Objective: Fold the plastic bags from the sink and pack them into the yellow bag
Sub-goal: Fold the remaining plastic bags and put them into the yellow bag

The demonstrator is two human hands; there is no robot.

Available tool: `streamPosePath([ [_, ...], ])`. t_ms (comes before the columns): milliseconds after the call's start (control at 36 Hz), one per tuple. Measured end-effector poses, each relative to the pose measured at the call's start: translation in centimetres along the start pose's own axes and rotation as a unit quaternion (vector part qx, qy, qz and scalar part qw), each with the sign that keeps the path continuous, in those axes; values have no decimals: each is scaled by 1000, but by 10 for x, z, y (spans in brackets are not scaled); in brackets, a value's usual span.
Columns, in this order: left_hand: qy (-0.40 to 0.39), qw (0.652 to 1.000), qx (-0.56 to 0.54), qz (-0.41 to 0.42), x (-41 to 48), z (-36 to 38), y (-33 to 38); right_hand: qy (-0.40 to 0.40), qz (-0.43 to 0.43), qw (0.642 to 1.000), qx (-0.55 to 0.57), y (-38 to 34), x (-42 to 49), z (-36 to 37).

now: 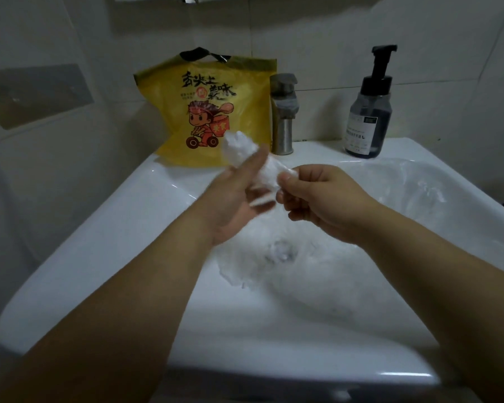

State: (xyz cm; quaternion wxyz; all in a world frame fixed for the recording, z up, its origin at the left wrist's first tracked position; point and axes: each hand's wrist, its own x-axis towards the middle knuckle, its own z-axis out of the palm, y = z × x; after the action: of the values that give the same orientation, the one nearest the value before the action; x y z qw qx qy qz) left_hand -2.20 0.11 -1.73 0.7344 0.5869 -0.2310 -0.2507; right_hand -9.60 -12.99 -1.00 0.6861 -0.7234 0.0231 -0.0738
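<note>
Hands work at centre frame, above the white sink (114,228), with one clear plastic bag (240,148) between them. Bag is bunched into a narrow roll running from upper left, where it overlaps the print on the yellow bag (216,82), down to the right. Left hand (239,196): fingers look straight and lie along the roll with the palm under it, so it reads as a support surface rather than a clamp. Motion blur hides whether the thumb bears on the plastic. Right hand (317,196): thumb and curled fingers pinch the lower right end of the roll, judged to be the anchor so the plastic can be flattened or rolled against the left palm. Roll is held clear of the basin, probably to keep this piece apart from the rest. More plastic bags (346,228) lie crumpled in the basin, below and right of the hands, translucent and blurred; count cannot be told. Yellow bag stands upright at upper centre on the back ledge, against the tiled wall, black handles up, placed for a short reach from the hands. Tap (282,112) is just right of it; soap pump bottle (367,112) is further right. Judgement: fold in progress, this piece not yet packed.
</note>
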Motion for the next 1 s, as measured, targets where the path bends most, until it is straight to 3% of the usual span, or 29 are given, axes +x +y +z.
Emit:
streamPosePath([
  [56, -22, 997, 68, -35, -1, 12, -8, -3, -9, 1000, -1, 3, 0, 8],
  [111, 1, 997, 58, -48, -1, 22, -11, 17, -17, 999, -32, 7, 1, 13],
  [361, 73, 997, -23, -16, 6, 9, 2, 24, 17, 999, -41, 2, 4, 7],
  [556, 138, 989, 31, 29, 4, -15, 6, 10, 50, 998, -33, -5, 2, -7],
  [778, 95, 988, 114, 37, -1, -20, 6, 28, 50, 998, -29, -5, 4, -18],
  [917, 29, 979, 202, 9, -7, -20, 8, 19, 56, 998, -14, -8, 3, -28],
  [1000, 22, 986, 168, 5, -10, -17, 12, -2, 59, 998, 27, -10, 3, -30],
])
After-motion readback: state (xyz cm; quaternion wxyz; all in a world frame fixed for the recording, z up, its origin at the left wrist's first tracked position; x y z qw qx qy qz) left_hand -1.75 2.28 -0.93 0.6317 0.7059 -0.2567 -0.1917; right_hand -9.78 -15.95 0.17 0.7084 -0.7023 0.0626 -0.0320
